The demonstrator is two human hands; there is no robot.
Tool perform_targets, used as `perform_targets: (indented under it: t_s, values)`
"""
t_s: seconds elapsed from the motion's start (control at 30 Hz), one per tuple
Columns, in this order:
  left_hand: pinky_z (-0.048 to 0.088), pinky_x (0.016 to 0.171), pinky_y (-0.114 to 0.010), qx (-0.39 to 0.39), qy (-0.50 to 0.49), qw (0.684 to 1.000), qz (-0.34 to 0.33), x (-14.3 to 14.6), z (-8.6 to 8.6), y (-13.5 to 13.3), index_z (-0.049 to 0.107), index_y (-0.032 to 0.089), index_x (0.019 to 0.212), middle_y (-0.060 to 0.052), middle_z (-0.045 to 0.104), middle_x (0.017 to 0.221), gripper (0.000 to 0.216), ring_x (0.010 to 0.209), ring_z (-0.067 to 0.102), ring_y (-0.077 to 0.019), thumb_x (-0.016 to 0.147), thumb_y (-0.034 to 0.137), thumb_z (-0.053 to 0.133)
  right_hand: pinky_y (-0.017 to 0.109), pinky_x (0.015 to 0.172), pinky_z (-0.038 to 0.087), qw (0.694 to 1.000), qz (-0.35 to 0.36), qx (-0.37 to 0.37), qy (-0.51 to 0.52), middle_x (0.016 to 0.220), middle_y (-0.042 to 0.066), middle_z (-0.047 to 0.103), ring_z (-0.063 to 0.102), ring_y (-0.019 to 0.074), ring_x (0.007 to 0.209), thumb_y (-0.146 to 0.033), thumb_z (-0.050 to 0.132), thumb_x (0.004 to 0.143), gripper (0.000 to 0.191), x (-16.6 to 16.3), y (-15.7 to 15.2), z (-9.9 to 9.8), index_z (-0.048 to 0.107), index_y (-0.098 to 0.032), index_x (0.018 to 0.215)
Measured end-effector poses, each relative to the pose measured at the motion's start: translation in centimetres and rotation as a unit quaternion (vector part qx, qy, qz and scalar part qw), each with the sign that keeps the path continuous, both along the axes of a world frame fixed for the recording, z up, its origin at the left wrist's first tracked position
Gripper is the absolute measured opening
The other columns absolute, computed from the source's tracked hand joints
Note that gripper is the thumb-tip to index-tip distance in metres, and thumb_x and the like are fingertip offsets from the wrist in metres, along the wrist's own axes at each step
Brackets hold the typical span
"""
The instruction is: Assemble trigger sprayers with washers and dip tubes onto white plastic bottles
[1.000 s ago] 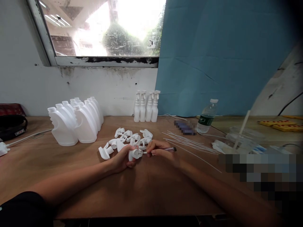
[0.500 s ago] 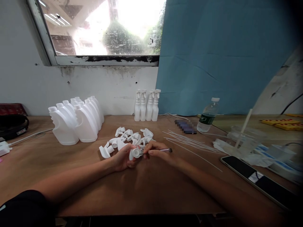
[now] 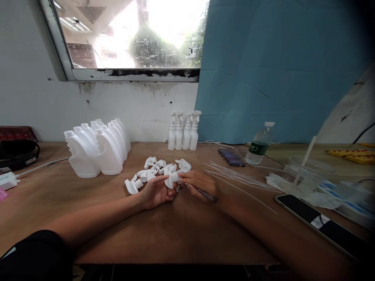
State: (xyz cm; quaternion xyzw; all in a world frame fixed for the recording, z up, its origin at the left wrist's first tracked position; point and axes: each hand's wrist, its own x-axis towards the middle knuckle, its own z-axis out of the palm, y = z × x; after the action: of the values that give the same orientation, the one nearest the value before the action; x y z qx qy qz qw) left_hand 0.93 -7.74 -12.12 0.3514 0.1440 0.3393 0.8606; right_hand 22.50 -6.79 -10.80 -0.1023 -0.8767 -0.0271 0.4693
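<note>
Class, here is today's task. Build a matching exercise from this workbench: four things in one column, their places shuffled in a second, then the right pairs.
1 trigger head
2 thin tool
3 open jugs
4 water bottle

a in the right hand
b before the blue sheet
c in the left hand
d left, near the wall

Pairs: 1-c, 2-a, 3-d, 4-b.

Ok, quick count: about eight big white jugs (image 3: 88, 156), four little spray bottles (image 3: 184, 134) by the wall, one water bottle (image 3: 259, 144), one phone (image 3: 304, 212), one thin tool (image 3: 205, 194). Loose trigger heads (image 3: 158, 166), maybe a dozen, hard to tell in that pile. Thin tubes (image 3: 234, 177): too many to count.
</note>
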Motion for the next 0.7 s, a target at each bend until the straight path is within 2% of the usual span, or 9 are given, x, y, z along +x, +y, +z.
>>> perform_targets:
  t_s: [0.13, 0.27, 0.37, 0.43, 0.53, 0.6, 0.7]
  values:
    - [0.033, 0.054, -0.023, 0.018, 0.017, 1.0, 0.004, 0.1, -0.2, 0.1, 0.058, 0.009, 0.091, -0.007, 0.052, 0.081, 0.022, 0.059, 0.045, -0.0112, 0.084, 0.029, 0.055, 0.038, 0.084, 0.054, 0.997, -0.023, -0.067, 0.035, 0.102, 0.008, 0.072, 0.068, 0.0222, 0.096, -0.017, 0.048, 0.093, 0.023, 0.7, -0.3, 0.7, 0.068, -0.023, 0.102]
    - [0.033, 0.051, -0.022, 0.047, 0.039, 0.998, 0.03, 0.4, -0.3, -0.2, 0.056, 0.009, 0.088, -0.005, 0.052, 0.074, 0.02, 0.055, 0.047, -0.0108, 0.083, 0.028, 0.055, 0.035, 0.079, 0.053, 0.977, -0.098, -0.17, 0.083, 0.094, 0.007, 0.073, 0.068, 0.0217, 0.088, -0.025, 0.044, 0.096, 0.026, 1.5, -0.5, 1.4, 0.07, -0.021, 0.093]
    - [0.031, 0.043, -0.022, 0.117, 0.08, 0.989, 0.051, 0.4, -0.1, -0.5, 0.051, 0.012, 0.088, -0.006, 0.056, 0.076, 0.023, 0.047, 0.048, -0.0107, 0.086, 0.035, 0.052, 0.033, 0.073, 0.053, 0.959, -0.147, -0.224, 0.088, 0.086, 0.006, 0.073, 0.068, 0.0215, 0.081, -0.031, 0.047, 0.095, 0.027, 2.2, 0.0, 1.6, 0.072, -0.02, 0.089]
    - [0.025, 0.036, -0.02, 0.179, 0.142, 0.972, 0.048, 0.1, 0.3, -0.7, 0.048, 0.015, 0.091, -0.005, 0.058, 0.071, 0.028, 0.04, 0.046, -0.011, 0.089, 0.043, 0.05, 0.031, 0.068, 0.054, 0.949, -0.148, -0.26, 0.1, 0.081, 0.005, 0.072, 0.068, 0.0207, 0.076, -0.033, 0.048, 0.094, 0.028, 2.5, 0.4, 1.6, 0.072, -0.019, 0.089]
    - [0.02, 0.035, -0.019, 0.301, 0.267, 0.915, 0.027, -0.8, 1.2, -0.8, 0.049, 0.016, 0.098, -0.001, 0.057, 0.061, 0.033, 0.037, 0.043, -0.0106, 0.089, 0.048, 0.051, 0.029, 0.062, 0.055, 0.936, -0.13, -0.304, 0.124, 0.078, 0.005, 0.071, 0.067, 0.0184, 0.069, -0.035, 0.048, 0.093, 0.03, 2.5, 0.6, 1.6, 0.073, -0.018, 0.087]
    - [0.026, 0.041, -0.02, 0.406, 0.343, 0.847, 0.018, -1.3, 2.0, -1.1, 0.053, 0.016, 0.089, 0.0, 0.054, 0.059, 0.031, 0.043, 0.045, -0.0108, 0.089, 0.048, 0.053, 0.028, 0.059, 0.055, 0.927, -0.117, -0.327, 0.141, 0.079, 0.005, 0.07, 0.066, 0.017, 0.065, -0.036, 0.05, 0.092, 0.031, 2.3, 0.7, 1.5, 0.072, -0.017, 0.083]
    - [0.028, 0.05, -0.022, 0.541, 0.427, 0.724, 0.027, -1.4, 2.6, -1.7, 0.05, 0.017, 0.07, 0.0, 0.049, 0.056, 0.035, 0.05, 0.045, -0.0119, 0.091, 0.045, 0.049, 0.028, 0.056, 0.055, 0.914, -0.096, -0.359, 0.161, 0.077, 0.005, 0.068, 0.065, 0.0167, 0.062, -0.039, 0.052, 0.091, 0.03, 2.1, 0.7, 1.3, 0.069, -0.016, 0.08]
